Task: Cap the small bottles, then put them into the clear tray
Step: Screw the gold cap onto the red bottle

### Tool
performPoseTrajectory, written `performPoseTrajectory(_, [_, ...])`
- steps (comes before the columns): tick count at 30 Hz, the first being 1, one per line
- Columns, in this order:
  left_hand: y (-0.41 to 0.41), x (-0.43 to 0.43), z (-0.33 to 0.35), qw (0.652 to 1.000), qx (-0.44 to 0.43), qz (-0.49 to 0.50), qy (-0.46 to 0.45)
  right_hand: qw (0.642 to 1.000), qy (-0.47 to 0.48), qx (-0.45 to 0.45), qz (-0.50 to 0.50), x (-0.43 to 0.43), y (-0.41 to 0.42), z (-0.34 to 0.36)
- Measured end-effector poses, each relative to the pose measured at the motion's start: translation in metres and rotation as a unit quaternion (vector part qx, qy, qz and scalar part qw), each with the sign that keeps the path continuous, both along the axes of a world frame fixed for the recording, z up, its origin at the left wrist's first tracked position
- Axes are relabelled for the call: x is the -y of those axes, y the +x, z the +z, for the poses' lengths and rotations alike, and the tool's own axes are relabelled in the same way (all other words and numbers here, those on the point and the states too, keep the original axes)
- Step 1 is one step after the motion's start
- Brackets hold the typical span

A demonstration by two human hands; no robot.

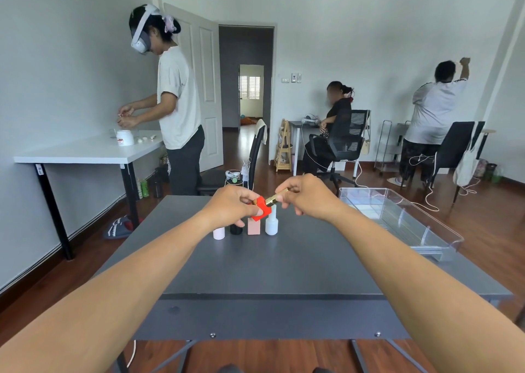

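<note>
Four bottles (245, 229) wait mid-bench, clear tray (431, 237) at right edge apparently empty; left hand (231, 206) grips red bottle (261, 209), right hand (308, 195) fingers pinch gold cap (275, 198) on

Your red bottle (261, 208) is tilted in mid-air, its gold cap (276, 198) at the neck.
Just beneath it stand your lilac (218, 233), black (235, 228), pink (253, 226) and white bottles (271, 222); the clear tray (420, 225) lies right of them.
</note>
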State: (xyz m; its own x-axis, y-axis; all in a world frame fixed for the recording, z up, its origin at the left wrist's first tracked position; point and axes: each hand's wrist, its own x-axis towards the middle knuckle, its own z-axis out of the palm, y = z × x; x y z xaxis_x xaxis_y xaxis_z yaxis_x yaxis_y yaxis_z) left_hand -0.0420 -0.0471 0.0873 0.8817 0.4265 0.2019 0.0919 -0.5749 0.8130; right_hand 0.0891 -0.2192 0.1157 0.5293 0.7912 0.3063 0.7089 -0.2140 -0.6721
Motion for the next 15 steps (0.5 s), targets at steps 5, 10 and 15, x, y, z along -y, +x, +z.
performPoseTrajectory(5, [0.002, 0.003, -0.008, 0.999, 0.008, 0.024, 0.029, 0.998, -0.042, 0.037, -0.022, -0.002, 0.0, -0.001])
performPoseTrajectory(10, [0.0, 0.004, -0.006, 1.0, -0.002, 0.004, 0.006, 0.996, 0.004, -0.088, 0.019, 0.001, 0.004, -0.002])
performPoseTrajectory(15, [-0.008, 0.001, 0.006, 0.983, -0.113, -0.116, -0.09, 0.972, 0.056, -0.213, 0.084, 0.003, 0.006, -0.006])
